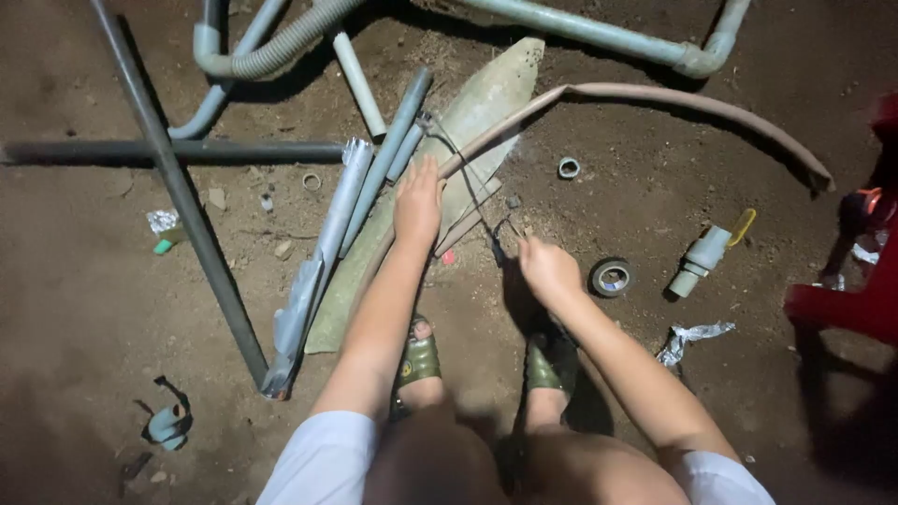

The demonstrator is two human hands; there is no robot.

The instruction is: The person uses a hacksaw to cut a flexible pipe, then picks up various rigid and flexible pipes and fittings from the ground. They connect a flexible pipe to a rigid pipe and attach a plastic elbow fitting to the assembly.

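I squat on bare dirt. My left hand (417, 199) presses flat, fingers apart, on a long pale plank (477, 112), right beside the end of a brownish hose (673, 98) that curves off to the right. My right hand (545, 265) is closed around a thin dark tool (499, 241), whose tip points toward the hose end; I cannot tell what kind of tool it is. Grey plastic pipes (379, 173) lie along the plank's left side.
A roll of dark tape (611, 277), a pale pipe valve with a yellow handle (708, 251) and crumpled foil (690, 337) lie to the right. A small ring (568, 168) sits beyond. Dark metal bars (187, 206) cross at left. Red plastic furniture (856, 299) stands at right.
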